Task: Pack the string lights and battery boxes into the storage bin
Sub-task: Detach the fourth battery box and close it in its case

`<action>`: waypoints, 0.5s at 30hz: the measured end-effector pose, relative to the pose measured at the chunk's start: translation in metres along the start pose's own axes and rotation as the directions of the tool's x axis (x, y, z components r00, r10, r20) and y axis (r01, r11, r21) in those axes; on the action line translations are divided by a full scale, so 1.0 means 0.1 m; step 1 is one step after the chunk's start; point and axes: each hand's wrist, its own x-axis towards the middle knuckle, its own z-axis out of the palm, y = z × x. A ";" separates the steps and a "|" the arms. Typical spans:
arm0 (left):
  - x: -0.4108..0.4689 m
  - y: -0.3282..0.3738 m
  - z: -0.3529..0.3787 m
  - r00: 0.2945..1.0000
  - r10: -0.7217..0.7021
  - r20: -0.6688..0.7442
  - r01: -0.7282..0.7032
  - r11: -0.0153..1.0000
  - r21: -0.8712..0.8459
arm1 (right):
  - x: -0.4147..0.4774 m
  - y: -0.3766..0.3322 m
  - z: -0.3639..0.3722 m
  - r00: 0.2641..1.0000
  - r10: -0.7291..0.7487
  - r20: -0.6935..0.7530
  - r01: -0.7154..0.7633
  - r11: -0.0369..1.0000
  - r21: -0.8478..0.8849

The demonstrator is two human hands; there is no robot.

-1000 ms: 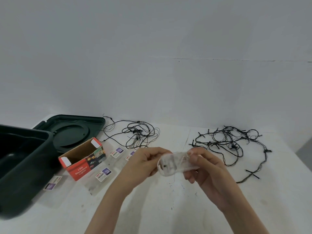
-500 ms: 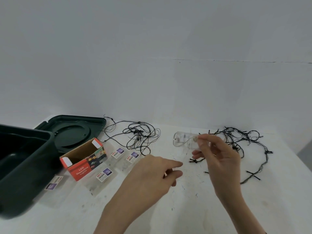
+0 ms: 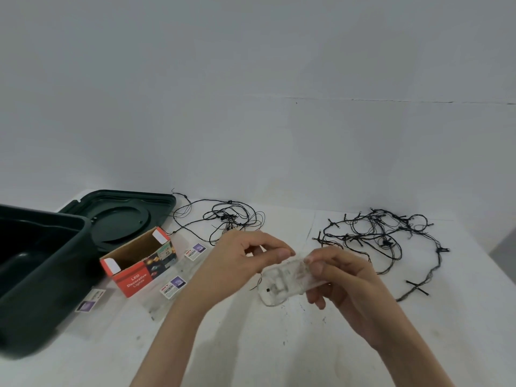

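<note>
A clear plastic battery box (image 3: 282, 284) is held above the table's middle. My right hand (image 3: 343, 283) grips its right end, fingers curled round it. My left hand (image 3: 240, 261) pinches something thin at the box's upper edge; what it is I cannot tell. The dark green storage bin (image 3: 42, 277) stands open at the left edge. One tangle of black string lights (image 3: 229, 219) lies behind my left hand. A larger black tangle (image 3: 385, 238) lies to the right.
The bin's dark green lid (image 3: 122, 216) lies flat behind the bin. A red cardboard box (image 3: 139, 263) marked LED Decorative Lights lies open beside it. Clear labelled packets (image 3: 173, 286) are scattered around the red box. A grey wall rises behind the white table (image 3: 279, 344).
My right hand brought the battery box back down from over the right tangle to the middle. My left hand rose from the table and met it at the box's upper edge.
</note>
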 end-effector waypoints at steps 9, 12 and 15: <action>-0.17 -0.04 0.21 0.981 -0.166 0.100 0.188 0.941 -0.283 | 0.05 -0.13 0.15 0.932 -0.158 -0.325 0.233 0.950 0.206; -0.22 -0.03 0.25 0.976 -0.173 0.135 0.200 0.954 -0.223 | 0.07 -0.13 0.09 0.840 -0.321 -0.437 0.333 0.942 -0.051; -0.25 0.02 0.24 0.980 -0.157 0.120 0.168 0.982 -0.088 | 0.08 -0.08 0.03 0.723 -0.567 -0.394 0.324 0.783 -0.531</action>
